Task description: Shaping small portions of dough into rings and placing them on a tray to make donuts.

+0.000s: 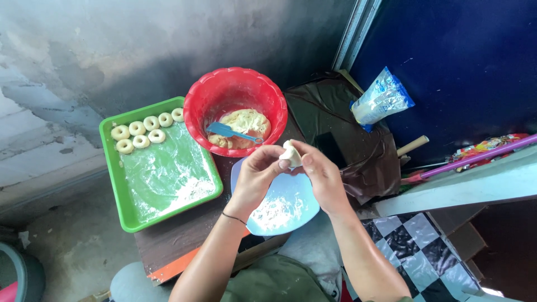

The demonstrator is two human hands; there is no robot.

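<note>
Left hand [254, 173] and right hand [320, 173] pinch a small pale dough lump [291, 154] together above a floured light-blue plate [282, 204], on a dark, possibly wooden, low table [173, 237] near a grey concrete wall [140, 50].

At the centre of the frame a small piece of dough [290, 153] is pinched between the left hand [256, 174] and the right hand [321, 174], above a floured pale blue plate [285, 210]. Just above, more dough and a blue spatula [232, 132] are seen in a red bowl [235, 89]. To the left, seven dough rings [146, 130] are lined along the top of a floured green tray [168, 173].
</note>
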